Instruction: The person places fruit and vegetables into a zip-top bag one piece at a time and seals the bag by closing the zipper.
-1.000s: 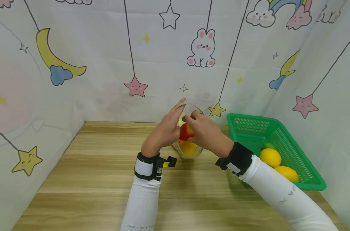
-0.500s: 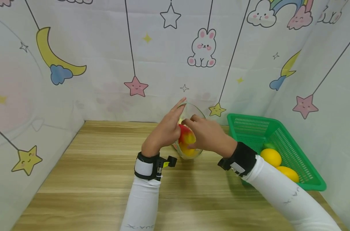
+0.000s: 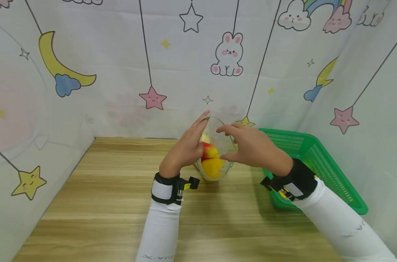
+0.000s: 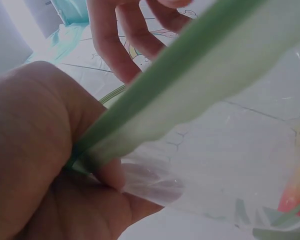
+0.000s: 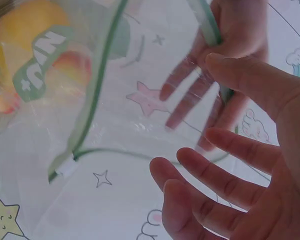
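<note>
One person's left hand (image 3: 186, 148) pinches a clear bag (image 3: 222, 142) by its rim at nine o'clock, apparently to spread its mouth; yellow fruit (image 3: 212, 168) sits inside at six; at three, the right hand (image 3: 252, 145) hovers loose-fingered, gripping nothing; green basket (image 3: 329, 166) at four.

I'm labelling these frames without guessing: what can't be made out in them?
Head view: most of what lies in the green basket, hidden by the right sleeve and wrist strap.
Head view: the left side of the red-and-yellow fruit in the clear bag, behind the left hand.
Left wrist view: most of a red-and-yellow fruit, cut off by the right edge.
Right wrist view: part of the yellow fruit, behind the bag's green print.
</note>
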Available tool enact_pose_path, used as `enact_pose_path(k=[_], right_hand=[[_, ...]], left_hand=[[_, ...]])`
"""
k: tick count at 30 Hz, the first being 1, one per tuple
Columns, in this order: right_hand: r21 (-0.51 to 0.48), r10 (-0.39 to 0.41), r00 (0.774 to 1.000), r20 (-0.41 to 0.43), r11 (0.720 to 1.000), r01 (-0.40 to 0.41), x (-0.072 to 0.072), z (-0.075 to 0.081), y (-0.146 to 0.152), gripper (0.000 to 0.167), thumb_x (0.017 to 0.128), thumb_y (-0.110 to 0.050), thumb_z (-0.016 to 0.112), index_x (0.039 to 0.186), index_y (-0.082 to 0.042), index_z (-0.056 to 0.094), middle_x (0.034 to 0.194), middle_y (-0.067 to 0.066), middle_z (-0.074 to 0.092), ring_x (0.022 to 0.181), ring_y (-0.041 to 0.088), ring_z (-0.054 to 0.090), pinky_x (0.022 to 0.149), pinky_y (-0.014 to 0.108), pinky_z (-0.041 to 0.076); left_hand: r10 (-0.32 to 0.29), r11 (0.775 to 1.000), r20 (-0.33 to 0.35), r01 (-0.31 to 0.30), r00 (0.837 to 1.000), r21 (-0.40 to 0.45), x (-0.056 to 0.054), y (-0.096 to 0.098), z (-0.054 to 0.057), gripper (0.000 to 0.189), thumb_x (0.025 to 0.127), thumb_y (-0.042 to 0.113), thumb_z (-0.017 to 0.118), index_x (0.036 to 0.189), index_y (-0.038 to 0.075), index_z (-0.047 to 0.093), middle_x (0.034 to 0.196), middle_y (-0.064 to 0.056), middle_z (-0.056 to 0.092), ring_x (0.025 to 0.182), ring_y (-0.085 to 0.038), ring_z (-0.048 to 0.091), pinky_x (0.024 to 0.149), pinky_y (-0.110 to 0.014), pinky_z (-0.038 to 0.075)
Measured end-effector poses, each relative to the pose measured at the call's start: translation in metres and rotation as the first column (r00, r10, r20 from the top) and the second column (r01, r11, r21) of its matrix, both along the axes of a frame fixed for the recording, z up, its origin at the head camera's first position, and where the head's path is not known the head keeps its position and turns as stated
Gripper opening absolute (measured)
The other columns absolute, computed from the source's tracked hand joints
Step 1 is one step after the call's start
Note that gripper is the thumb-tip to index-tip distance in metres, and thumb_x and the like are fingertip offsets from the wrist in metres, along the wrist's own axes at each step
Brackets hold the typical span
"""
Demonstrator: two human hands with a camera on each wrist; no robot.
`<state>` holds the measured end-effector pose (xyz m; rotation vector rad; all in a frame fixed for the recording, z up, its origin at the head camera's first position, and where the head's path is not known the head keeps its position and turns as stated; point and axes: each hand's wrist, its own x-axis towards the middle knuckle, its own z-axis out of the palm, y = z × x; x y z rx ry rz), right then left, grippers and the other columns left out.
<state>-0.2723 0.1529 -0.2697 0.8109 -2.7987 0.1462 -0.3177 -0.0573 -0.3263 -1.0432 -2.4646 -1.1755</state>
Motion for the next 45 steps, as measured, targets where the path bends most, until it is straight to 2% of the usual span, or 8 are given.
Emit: enact_pose_path(k=[5, 10, 17, 22, 25, 36, 42, 45], right_hand=[[-0.069, 0.013, 1.000, -0.004, 0.998, -0.013, 0.003, 0.012, 0.011, 0.067, 0.079, -0.038, 0.084, 0.138, -0.020, 0.057, 0.127, 0.005, 0.066, 0.097, 0.021, 0.068, 0.075, 0.036, 0.061], [-0.126, -0.017, 1.000, -0.006, 0.992, 0.016, 0.006, 0.025, 0.022, 0.065, 0.081, -0.036, 0.084, 0.138, -0.018, 0.057, 0.122, 0.006, 0.067, 0.098, 0.022, 0.067, 0.081, 0.039, 0.061], [-0.158, -0.092, 0.995, -0.029, 0.984, 0.087, 0.008, 0.039, 0.042, 0.065, 0.082, -0.034, 0.083, 0.140, -0.019, 0.055, 0.125, 0.007, 0.066, 0.104, 0.025, 0.067, 0.083, 0.046, 0.061], [-0.170, -0.129, 0.990, -0.059, 0.979, 0.117, 0.001, 0.044, 0.062, 0.065, 0.083, -0.032, 0.082, 0.140, -0.018, 0.055, 0.125, 0.011, 0.066, 0.104, 0.029, 0.067, 0.083, 0.049, 0.061], [-0.168, -0.161, 0.986, -0.046, 0.974, 0.152, -0.003, 0.047, 0.077, 0.065, 0.084, -0.033, 0.081, 0.140, -0.016, 0.054, 0.127, 0.014, 0.065, 0.106, 0.033, 0.066, 0.085, 0.052, 0.059], [-0.123, -0.283, 0.956, 0.082, 0.949, 0.292, -0.025, 0.044, 0.132, 0.070, 0.087, -0.044, 0.075, 0.144, -0.013, 0.049, 0.132, 0.024, 0.061, 0.112, 0.044, 0.064, 0.087, 0.058, 0.057], [-0.057, -0.355, 0.920, 0.168, 0.928, 0.369, -0.039, 0.035, 0.161, 0.075, 0.089, -0.049, 0.071, 0.146, -0.009, 0.045, 0.135, 0.030, 0.057, 0.114, 0.048, 0.061, 0.086, 0.059, 0.056], [-0.028, -0.365, 0.910, 0.199, 0.926, 0.377, -0.047, 0.026, 0.178, 0.076, 0.089, -0.050, 0.070, 0.146, -0.006, 0.045, 0.134, 0.033, 0.057, 0.110, 0.048, 0.061, 0.085, 0.059, 0.056]], left_hand=[[-0.005, 1.000, -0.016, 0.005, 1.000, 0.009, 0.000, 0.000, 0.000, 0.080, 0.078, -0.022, 0.040, 0.155, -0.003, 0.031, 0.171, -0.005, 0.013, 0.156, -0.026, 0.024, 0.124, -0.041, 0.027], [-0.008, 1.000, -0.022, 0.009, 1.000, 0.013, 0.001, 0.000, 0.001, 0.080, 0.078, -0.021, 0.039, 0.156, -0.003, 0.030, 0.171, -0.005, 0.012, 0.156, -0.026, 0.024, 0.124, -0.041, 0.026], [-0.006, 1.000, -0.031, 0.006, 1.000, 0.004, 0.001, 0.001, 0.000, 0.081, 0.078, -0.022, 0.037, 0.156, -0.002, 0.029, 0.171, -0.005, 0.013, 0.156, -0.025, 0.024, 0.124, -0.039, 0.026], [-0.008, 1.000, -0.042, 0.008, 0.999, -0.002, 0.001, 0.002, -0.001, 0.080, 0.078, -0.022, 0.037, 0.156, -0.003, 0.029, 0.171, -0.005, 0.013, 0.156, -0.025, 0.024, 0.124, -0.039, 0.026], [-0.010, 1.000, -0.040, 0.009, 0.999, -0.009, 0.001, 0.003, -0.001, 0.081, 0.078, -0.022, 0.036, 0.156, -0.003, 0.029, 0.171, -0.005, 0.012, 0.156, -0.025, 0.023, 0.124, -0.040, 0.025], [-0.007, 1.000, -0.030, 0.006, 1.000, -0.018, 0.002, 0.002, 0.001, 0.081, 0.079, -0.022, 0.036, 0.157, -0.003, 0.028, 0.172, -0.004, 0.008, 0.157, -0.024, 0.021, 0.124, -0.040, 0.026], [0.007, 1.000, -0.018, -0.007, 1.000, -0.022, 0.003, 0.002, 0.001, 0.081, 0.080, -0.022, 0.036, 0.157, -0.001, 0.028, 0.172, -0.003, 0.008, 0.157, -0.023, 0.020, 0.124, -0.039, 0.025], [0.006, 1.000, -0.012, -0.007, 1.000, -0.021, 0.003, 0.002, 0.001, 0.081, 0.080, -0.022, 0.036, 0.157, -0.001, 0.027, 0.172, -0.003, 0.007, 0.157, -0.023, 0.020, 0.124, -0.039, 0.025]])
